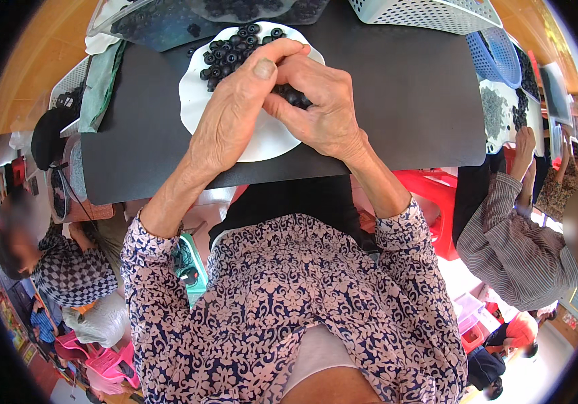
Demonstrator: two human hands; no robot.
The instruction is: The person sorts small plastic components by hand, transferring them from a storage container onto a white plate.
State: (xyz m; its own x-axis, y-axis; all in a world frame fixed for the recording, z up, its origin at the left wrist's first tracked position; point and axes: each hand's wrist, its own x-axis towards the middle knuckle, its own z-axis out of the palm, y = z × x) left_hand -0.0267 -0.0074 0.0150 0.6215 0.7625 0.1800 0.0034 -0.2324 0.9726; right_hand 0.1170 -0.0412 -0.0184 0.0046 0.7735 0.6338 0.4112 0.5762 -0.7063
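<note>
A white plate (195, 101) with a wavy rim lies on a dark table. Small round black pieces (225, 59), each with a ring-like top, are heaped on its far part. Over the plate my left hand (232, 104) and my right hand (326, 101) meet, fingers bent and fingertips together. Whatever they pinch is hidden behind the left thumb and the fingers. More black pieces (294, 95) show in the gap by my right thumb; whether they rest on the plate or in the hand is unclear.
Beyond the plate stands a clear plastic bin (161, 30) with more black pieces. A white perforated basket (430, 15) is at the far right, beside a blue basket (494, 57). Green cloth (102, 87) lies at the left table edge. Seated people (514, 239) work on both sides.
</note>
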